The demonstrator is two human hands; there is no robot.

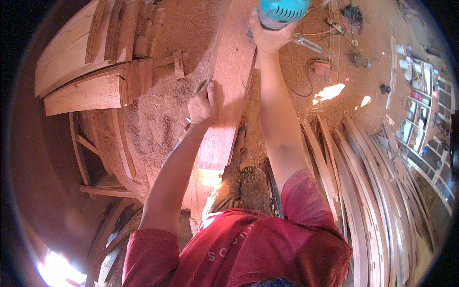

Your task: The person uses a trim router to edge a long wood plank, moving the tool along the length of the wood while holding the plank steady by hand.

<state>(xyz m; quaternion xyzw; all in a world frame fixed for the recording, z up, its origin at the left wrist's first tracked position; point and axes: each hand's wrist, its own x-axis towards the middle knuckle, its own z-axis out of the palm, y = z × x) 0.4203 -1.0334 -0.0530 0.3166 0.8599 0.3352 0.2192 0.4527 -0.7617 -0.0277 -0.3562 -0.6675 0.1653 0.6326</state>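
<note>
A long reddish wooden board (229,81) runs away from me, lengthwise down the middle of the view. My left hand (202,104) is closed on the board's left edge, its thumb side against the top face. At the far end, my right hand (273,37) grips a teal router (283,10) with a vented round housing, partly cut off by the upper rim. A slotted metal bracket (308,44) sticks out to the right beside that hand. The router's base and bit are hidden under the housing and hand.
Stacked planks (86,93) stand at the left. Many curved wooden strips (358,182) lie at the right. Sawdust (158,112) covers the floor. Cables, a reddish block-shaped thing (320,67) and another power tool (352,15) lie at the far right, near a white shelf rack (417,112).
</note>
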